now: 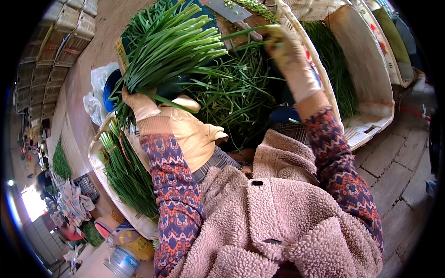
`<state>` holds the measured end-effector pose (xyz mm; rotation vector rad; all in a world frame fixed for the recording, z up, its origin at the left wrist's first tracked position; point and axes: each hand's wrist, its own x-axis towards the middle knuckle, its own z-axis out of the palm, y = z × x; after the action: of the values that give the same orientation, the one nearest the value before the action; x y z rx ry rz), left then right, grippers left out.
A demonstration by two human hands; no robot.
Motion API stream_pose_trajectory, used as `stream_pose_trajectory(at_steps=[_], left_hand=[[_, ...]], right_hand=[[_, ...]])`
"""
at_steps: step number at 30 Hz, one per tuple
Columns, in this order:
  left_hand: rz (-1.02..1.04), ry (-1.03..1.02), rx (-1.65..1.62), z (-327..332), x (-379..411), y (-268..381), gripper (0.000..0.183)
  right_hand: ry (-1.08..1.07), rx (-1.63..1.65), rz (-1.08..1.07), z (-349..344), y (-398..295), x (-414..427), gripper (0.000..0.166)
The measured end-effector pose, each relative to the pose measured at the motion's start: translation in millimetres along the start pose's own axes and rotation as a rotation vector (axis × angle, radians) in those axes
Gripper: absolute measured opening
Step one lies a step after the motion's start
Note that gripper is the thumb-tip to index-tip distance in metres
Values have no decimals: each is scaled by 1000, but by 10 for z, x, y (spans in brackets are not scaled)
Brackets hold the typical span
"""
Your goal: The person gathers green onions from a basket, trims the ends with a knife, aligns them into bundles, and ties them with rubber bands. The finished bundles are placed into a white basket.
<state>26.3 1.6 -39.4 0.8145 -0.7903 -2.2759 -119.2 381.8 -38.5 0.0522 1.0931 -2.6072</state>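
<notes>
My left hand (140, 104), in a pale glove, grips a thick bunch of garlic chives (177, 52) near the leafy part. The pale stalk ends fan out to the upper right. My right hand (290, 57), also gloved and stained yellow-green at the fingers, is raised beside a white crate's rim and blurred. One long green leaf (247, 32) runs to its fingertips; blur hides whether they are closed on it. Between my hands lies a tangled heap of loose chive leaves (236, 90). More chives (144, 29) lie behind the held bunch.
A cleaver (229, 12) rests on a board amid chopped bits. At right, a white plastic crate (375, 133) holds chives (335, 62). Banded chive bunches (128, 173) fill a left crate (95, 156). Stacked crates (73, 31), a clear plastic bag (95, 104) and a plastic bucket (121, 262) stand farther left.
</notes>
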Motion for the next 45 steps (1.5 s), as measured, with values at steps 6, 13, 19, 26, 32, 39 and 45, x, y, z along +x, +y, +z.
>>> stream_pose_trajectory(at_steps=[6,13,19,26,32,39,45], left_hand=[[82,92,28,-12,-65,51,63],[216,24,93,300,-232,-86,65],[240,37,104,667,-435,-260,67],[273,-118,-99,331,-177,110,65],[261,-35,-40,316,-227,111,60],[160,-169,-88,246,-82,31,65],[281,-90,-96,355,-196,83,54]], right_hand=[[70,-312,-106,-1177,-655,-187,23],[-742,-1129,267,778,586,-333,103],[-785,-350,262,1397,1319,-581,67],[-1085,-1615,-58,377,1085,-1018,26],[-665,-1564,163,243,888,-842,74],[-899,-939,289,881,825,-718,37],[-1312,-2403,270,-572,846,-822,33]])
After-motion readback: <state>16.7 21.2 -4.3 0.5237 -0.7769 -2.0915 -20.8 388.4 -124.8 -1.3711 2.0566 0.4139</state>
